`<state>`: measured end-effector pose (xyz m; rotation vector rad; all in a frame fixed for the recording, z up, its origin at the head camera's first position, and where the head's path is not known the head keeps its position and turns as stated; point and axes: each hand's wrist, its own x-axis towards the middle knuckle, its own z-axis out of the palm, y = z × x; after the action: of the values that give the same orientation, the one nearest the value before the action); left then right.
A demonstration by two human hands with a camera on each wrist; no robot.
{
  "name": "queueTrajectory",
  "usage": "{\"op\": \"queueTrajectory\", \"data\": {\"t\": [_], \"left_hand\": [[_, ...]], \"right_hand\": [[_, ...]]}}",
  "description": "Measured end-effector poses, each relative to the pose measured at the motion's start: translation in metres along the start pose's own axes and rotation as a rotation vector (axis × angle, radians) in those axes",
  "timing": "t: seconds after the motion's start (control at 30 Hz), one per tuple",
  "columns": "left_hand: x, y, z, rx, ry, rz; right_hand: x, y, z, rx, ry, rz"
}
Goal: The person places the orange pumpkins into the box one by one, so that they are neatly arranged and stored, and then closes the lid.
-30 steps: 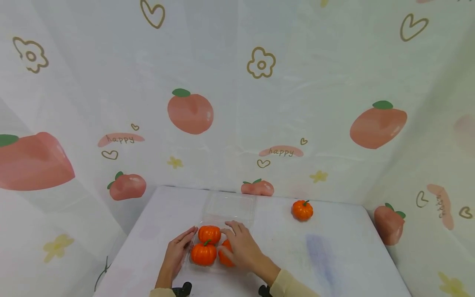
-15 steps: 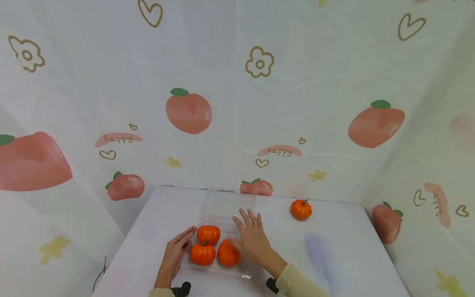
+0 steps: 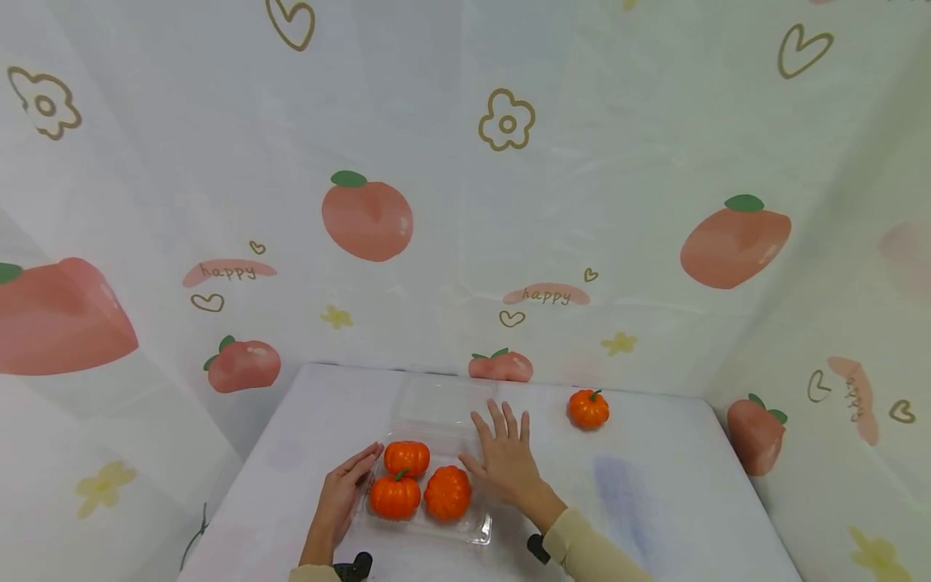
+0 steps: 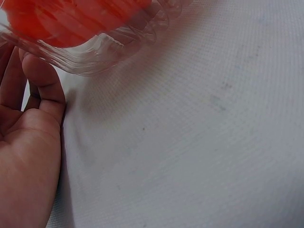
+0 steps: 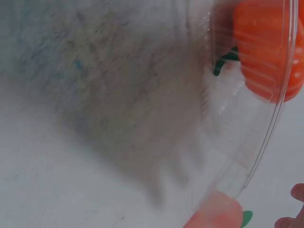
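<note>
A clear plastic clamshell box [image 3: 476, 532] stands on the table, holding three small orange pumpkins. One pumpkin [image 3: 407, 458] sits at the back left and another, green-stemmed pumpkin [image 3: 395, 497] in front of it. The third pumpkin [image 3: 448, 493] lies tipped on the right, its stem [image 5: 228, 58] visible through the clear wall in the right wrist view. My left hand [image 3: 339, 495] holds the box's left rim, thumb and fingers right at the edge. Over the right rim, my right hand [image 3: 509, 467] has its fingers spread and nothing in them.
The box's transparent lid [image 3: 445, 402] is folded back flat behind it. A fourth pumpkin [image 3: 588, 409] stands alone at the table's back right. Behind the table [image 3: 676, 485] hangs a white cloth [image 3: 451, 121] printed with peaches.
My right hand has let go of the right-hand pumpkin and moved right, spreading its fingers. That pumpkin now shows fully inside the box. My left hand has stayed at the left rim.
</note>
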<state>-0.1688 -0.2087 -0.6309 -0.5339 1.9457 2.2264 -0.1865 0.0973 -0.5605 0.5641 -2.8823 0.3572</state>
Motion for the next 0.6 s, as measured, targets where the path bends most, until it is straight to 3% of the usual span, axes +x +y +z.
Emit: {"op": "queueTrajectory", "data": {"t": [0.2,0.4,0.6], "left_hand": [[0.000,0.001,0.001,0.015,0.005,0.001],[-0.001,0.002,0.001,0.009,0.010,0.004],[0.000,0.000,0.001,-0.001,0.004,-0.009]], "right_hand": [[0.002,0.016,-0.002,-0.001,0.009,0.035],[0.003,0.037,0.001,0.037,0.072,0.050],[0.002,0.059,0.002,-0.025,0.062,0.094]]}}
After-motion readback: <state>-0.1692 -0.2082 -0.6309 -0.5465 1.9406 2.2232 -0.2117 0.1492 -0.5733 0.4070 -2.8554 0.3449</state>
